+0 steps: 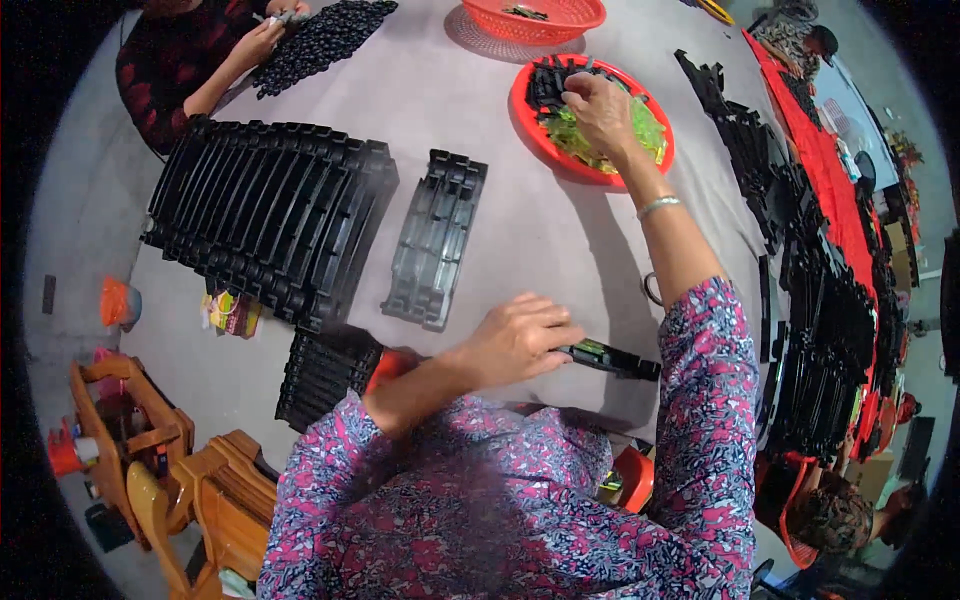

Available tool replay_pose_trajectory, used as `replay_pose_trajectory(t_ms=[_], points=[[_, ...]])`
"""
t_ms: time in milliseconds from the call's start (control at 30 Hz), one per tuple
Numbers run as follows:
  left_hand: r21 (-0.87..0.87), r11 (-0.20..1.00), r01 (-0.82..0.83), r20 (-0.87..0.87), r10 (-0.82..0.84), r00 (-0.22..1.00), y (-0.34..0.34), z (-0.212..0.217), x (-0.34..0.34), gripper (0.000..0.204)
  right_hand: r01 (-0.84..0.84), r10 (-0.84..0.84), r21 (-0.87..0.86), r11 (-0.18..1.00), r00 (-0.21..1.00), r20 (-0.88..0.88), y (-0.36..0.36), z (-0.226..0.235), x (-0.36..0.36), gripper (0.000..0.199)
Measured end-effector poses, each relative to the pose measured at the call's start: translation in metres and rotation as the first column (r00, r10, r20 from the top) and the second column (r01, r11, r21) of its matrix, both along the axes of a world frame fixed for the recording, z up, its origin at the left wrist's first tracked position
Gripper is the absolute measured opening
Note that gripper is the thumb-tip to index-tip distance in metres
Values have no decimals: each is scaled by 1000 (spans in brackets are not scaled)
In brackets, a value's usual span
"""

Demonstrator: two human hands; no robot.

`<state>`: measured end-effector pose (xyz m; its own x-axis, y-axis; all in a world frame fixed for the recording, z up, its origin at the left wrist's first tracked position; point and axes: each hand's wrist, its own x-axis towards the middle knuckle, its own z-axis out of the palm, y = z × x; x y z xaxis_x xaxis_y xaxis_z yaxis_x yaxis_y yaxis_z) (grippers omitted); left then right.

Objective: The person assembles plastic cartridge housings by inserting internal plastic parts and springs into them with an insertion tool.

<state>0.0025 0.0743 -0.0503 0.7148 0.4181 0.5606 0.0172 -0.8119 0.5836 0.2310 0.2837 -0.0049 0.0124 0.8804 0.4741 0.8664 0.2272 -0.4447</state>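
My left hand [520, 338] is closed on one end of a long black plastic strip [615, 360], low over the table's near edge. A bit of green shows on the strip beside my fingertips. My right hand [600, 112] reaches into a round red basin [518, 112], its fingers drawn together among the parts; whatever they pinch is hidden. Small black parts [545, 82] fill the far side of the basin, and clear yellow-green pieces [650, 135] lie nearer me. To the right of my left hand, a dark ring-shaped handle [652, 289] shows beside my right sleeve.
Black slotted plastic parts stand in a long row [270, 205] at the left, with a short stack [437, 240] beside it. Black strips pile up on the right [820, 330]. A coral basket [535, 25] sits at the back. Another person's hand [258, 45] works by black pieces [325, 42].
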Motion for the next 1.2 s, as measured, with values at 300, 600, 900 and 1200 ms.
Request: replay_pose_trajectory(t_ms=[300, 600, 900, 1200], points=[[-19, 1000, -12, -17, 11, 1000, -2, 7, -1, 34, 218, -187, -10, 976, 858, 478, 38, -11, -13, 33], [-15, 999, -35, -37, 35, 999, -4, 6, 0, 34, 181, -162, -2, 983, 882, 442, 38, -14, -5, 19], [-9, 1000, -22, -41, 21, 999, -1, 2, 3, 36, 151, -209, -148, 977, 803, -558, 10, 8, 24, 24], [-6, 1000, -16, -50, 16, 999, -10, 8, -1, 32, -172, -137, -215, 961, 380, -915, -139, 47, 18, 18]])
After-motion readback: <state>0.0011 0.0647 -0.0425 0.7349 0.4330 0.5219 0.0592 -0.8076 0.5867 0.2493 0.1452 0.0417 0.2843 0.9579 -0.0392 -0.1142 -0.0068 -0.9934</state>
